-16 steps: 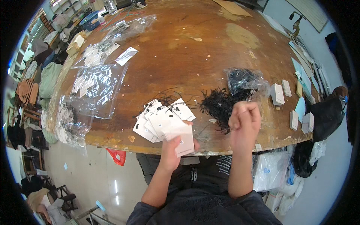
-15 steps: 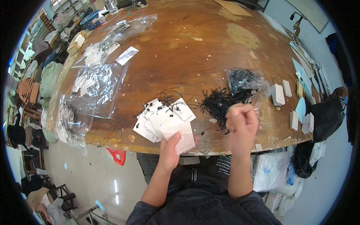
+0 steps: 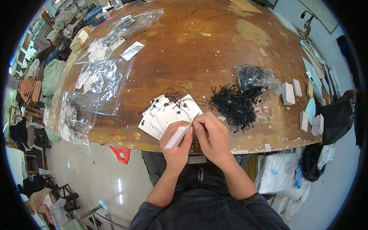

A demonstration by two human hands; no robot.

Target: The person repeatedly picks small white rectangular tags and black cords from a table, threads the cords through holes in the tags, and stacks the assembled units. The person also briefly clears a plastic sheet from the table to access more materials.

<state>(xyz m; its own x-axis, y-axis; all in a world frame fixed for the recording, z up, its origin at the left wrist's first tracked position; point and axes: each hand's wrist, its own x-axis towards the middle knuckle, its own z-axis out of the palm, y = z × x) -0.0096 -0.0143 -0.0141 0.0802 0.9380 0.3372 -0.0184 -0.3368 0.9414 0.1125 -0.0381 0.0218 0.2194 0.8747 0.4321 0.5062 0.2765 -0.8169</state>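
My left hand (image 3: 177,143) is closed round a small stack of white hang tags (image 3: 175,140), tilted on edge over the table's front edge. The fingers of my right hand (image 3: 212,138) pinch at the upper end of the tags, against my left fingertips; whether a string is between them is too small to tell. Just beyond my hands lies a fanned pile of white hang tags (image 3: 168,115) with black strings (image 3: 174,96) attached. To the right is a tangled heap of loose black tag strings (image 3: 234,109), beside a clear bag of more black strings (image 3: 255,76).
At the left of the wooden table (image 3: 184,57) lie clear plastic bags (image 3: 111,90) with tags inside. Small white boxes (image 3: 287,94) stand near the right edge. A red bag (image 3: 120,154) hangs below the front edge. Wrapped plastic packs (image 3: 278,172) sit beneath the table at right.
My right hand has come left from beside the black string heap to meet my left hand. The held tags are now tilted up on edge.
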